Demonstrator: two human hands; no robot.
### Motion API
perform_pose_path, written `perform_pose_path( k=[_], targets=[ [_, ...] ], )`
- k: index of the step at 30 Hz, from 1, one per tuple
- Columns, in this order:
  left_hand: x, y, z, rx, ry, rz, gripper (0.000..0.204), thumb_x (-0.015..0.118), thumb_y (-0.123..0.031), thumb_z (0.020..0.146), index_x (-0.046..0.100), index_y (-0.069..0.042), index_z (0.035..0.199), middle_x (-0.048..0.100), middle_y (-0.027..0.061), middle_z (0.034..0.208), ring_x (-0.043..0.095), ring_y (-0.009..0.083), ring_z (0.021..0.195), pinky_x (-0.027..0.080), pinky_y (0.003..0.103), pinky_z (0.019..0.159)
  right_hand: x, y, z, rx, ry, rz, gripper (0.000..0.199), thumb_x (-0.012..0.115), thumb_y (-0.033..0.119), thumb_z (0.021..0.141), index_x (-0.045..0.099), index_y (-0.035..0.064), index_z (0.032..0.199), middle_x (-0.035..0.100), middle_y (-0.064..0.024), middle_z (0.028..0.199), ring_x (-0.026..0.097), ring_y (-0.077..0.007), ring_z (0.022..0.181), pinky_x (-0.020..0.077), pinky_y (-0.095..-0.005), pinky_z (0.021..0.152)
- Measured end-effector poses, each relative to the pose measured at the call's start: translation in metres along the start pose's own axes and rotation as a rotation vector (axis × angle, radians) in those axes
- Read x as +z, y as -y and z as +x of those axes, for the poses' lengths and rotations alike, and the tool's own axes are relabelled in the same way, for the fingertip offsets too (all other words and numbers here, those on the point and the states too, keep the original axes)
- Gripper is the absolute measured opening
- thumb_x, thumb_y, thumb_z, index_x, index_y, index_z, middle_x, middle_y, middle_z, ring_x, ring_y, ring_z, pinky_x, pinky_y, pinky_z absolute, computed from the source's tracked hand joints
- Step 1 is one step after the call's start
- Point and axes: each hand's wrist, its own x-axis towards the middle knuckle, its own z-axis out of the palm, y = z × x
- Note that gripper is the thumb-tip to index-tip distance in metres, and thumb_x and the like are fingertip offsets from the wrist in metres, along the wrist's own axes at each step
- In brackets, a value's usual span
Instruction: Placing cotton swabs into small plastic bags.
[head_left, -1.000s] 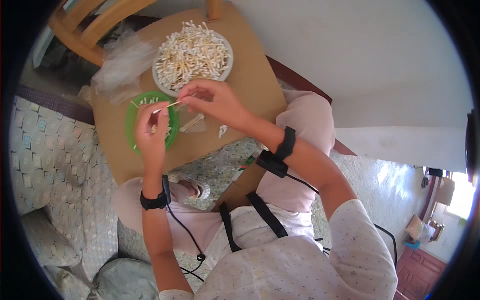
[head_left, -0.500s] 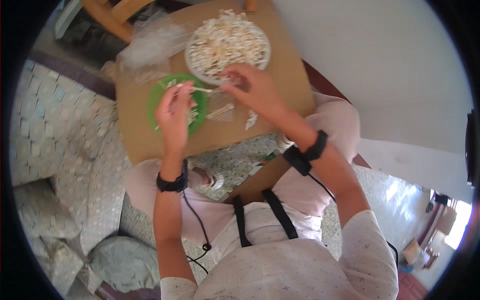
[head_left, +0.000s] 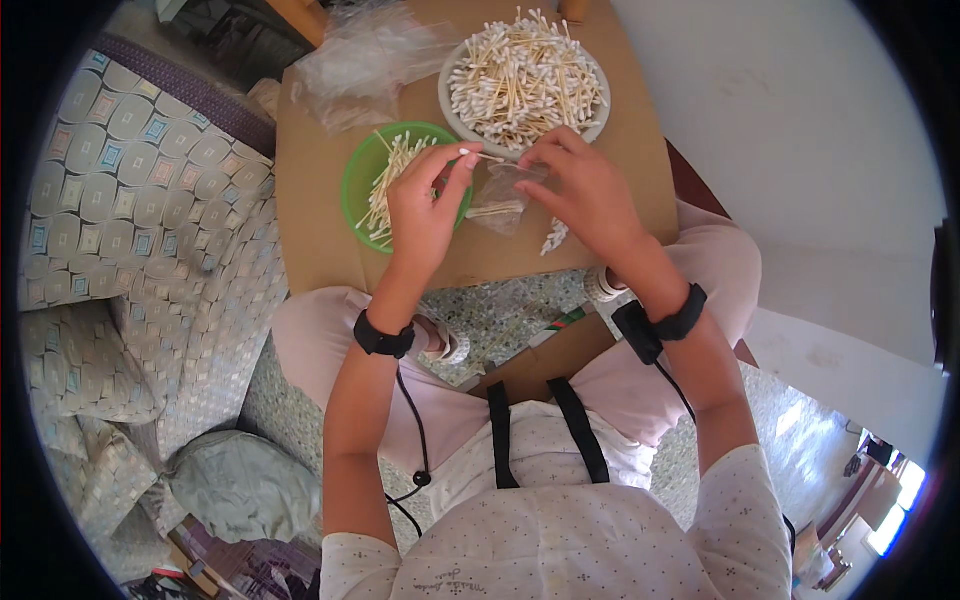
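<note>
Between thumb and index finger, my left hand (head_left: 430,205) pinches a cotton swab (head_left: 487,156), its stick pointing right toward my other hand. My right hand (head_left: 585,190) has its thumb and index finger curved, a gap between them, at the upper edge of a small clear plastic bag (head_left: 510,212). It seems to hold the film there, though the grip is hard to see. Several swabs lie in the bag's lower part. Under my left hand stands a green bowl (head_left: 350,192) of loose swabs. Beyond my right hand, a pale round bowl (head_left: 604,100) is heaped with swabs.
A pile of clear plastic bags (head_left: 365,60) lies at the table's far left. More swabs (head_left: 555,237) rest near the front edge of the brown table (head_left: 310,235). A patterned sofa (head_left: 150,220) stands left, a white wall (head_left: 780,130) right.
The view has shifted, so the table and bowls appear farther right. My left hand still pinches a swab. My right hand's fingers have moved slightly away from the swab's end.
</note>
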Motion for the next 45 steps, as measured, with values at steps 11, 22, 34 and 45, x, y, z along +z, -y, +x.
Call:
perform_pose_path(
  k=[11,22,34,45],
  targets=[
    [-0.003,-0.001,0.000,0.000,0.065,-0.079,0.014,0.058,-0.012,0.092,0.064,0.001,0.093,0.063,0.0033,0.094,0.056,0.0098,0.081,0.045,0.023,0.071,-0.003,0.008,0.003,-0.061,0.038,0.370,0.018,0.068,0.014,0.079,0.062,0.0050,0.093,0.063,-0.0087,0.088,0.059,-0.0243,0.087,0.0464,-0.0351,0.080],
    [-0.014,-0.012,0.006,0.035,0.315,-0.186,0.017,0.061,-0.014,0.089,0.068,-0.002,0.099,0.063,0.0062,0.102,0.059,0.0158,0.092,0.047,0.027,0.077,-0.002,0.009,0.005,-0.170,-0.009,0.551,0.025,0.070,0.008,0.078,0.062,0.0069,0.102,0.058,-0.0067,0.103,0.059,-0.0203,0.097,0.0469,-0.0311,0.082],
    [-0.020,-0.004,0.007,-0.128,-0.167,-0.513,0.017,0.058,-0.013,0.093,0.058,-0.001,0.105,0.063,0.0067,0.100,0.063,0.0133,0.088,0.051,0.024,0.068,0.008,-0.003,0.001,0.152,0.158,0.624,0.045,0.071,0.024,0.083,0.056,0.0082,0.121,0.063,-0.0057,0.099,0.057,-0.0115,0.090,0.0468,-0.0268,0.075],
    [-0.010,0.000,0.003,-0.084,0.156,-0.605,0.012,0.064,-0.010,0.089,0.054,-0.005,0.095,0.061,0.0043,0.104,0.058,0.0104,0.096,0.049,0.025,0.079,0.003,0.003,0.008,0.105,-0.400,0.913,0.014,0.056,0.013,0.094,0.058,0.0029,0.104,0.059,-0.0003,0.094,0.054,-0.0063,0.086,0.0430,-0.0218,0.076]
  ],
)
